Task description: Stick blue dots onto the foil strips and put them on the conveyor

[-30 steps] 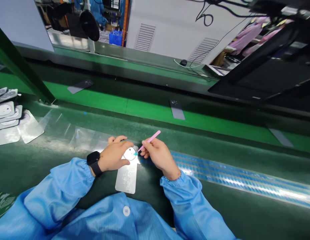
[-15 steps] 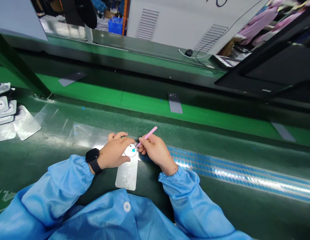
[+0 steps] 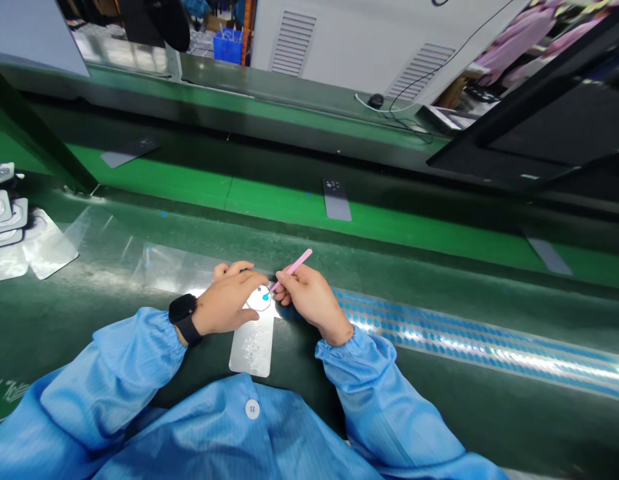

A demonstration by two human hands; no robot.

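Observation:
A silvery phone back panel [image 3: 251, 345] lies on the green bench in front of me, with a white rounded camera area [image 3: 256, 302] at its top. A small blue dot sticker [image 3: 266, 297] shows on that area. My left hand [image 3: 228, 300] steadies the panel, its thumb and fingers placed around the camera area. Pinched in my right hand [image 3: 309, 297] are pink tweezers [image 3: 298, 261], their tip pointing down at the blue dot. Right of the panel, partly under my right wrist, stretches a clear strip with rows of blue dots [image 3: 439, 333].
Beyond the bench a green conveyor [image 3: 269, 200] carries grey panels [image 3: 338, 200]. Several silvery panels [image 3: 49, 243] are piled at the left. Clear film [image 3: 174, 267] lies left of my hands. A green post [image 3: 44, 140] and a dark monitor-like frame [image 3: 539, 127] stand at the sides.
The grey panels on the conveyor have shifted to the left. Both hands, the tweezers and the panel under them stay nearly in place; the whole view has moved slightly.

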